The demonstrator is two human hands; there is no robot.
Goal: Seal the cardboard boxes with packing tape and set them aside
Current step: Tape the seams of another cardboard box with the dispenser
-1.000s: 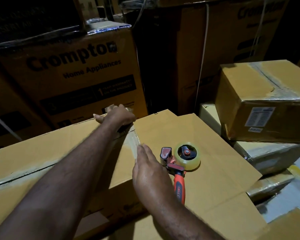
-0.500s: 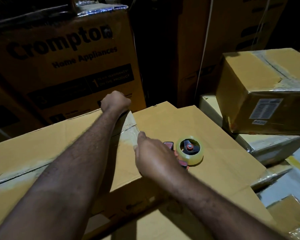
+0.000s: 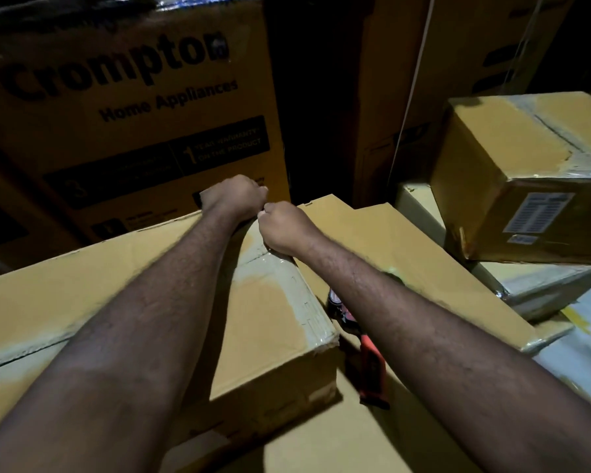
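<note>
Stacked cartons wall the dim storeroom; the tall printed carton (image 3: pixel 133 131) behind reads "Crompton Home Appliances". A small taped box (image 3: pixel 485 172) at right bears a white barcode label (image 3: pixel 539 213). The left hand (image 3: pixel 234 196) curls over the far edge of the closed brown cardboard box (image 3: pixel 273 302). The right hand (image 3: pixel 284 227) is fisted beside it; whether it pinches anything cannot be told. A red-handled tape dispenser (image 3: pixel 372 367) lies just beside the box's right edge.

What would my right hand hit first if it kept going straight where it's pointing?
Probably the left hand: the right hand points toward it at the far edge of the taped brown cardboard box, nearly touching.
</note>
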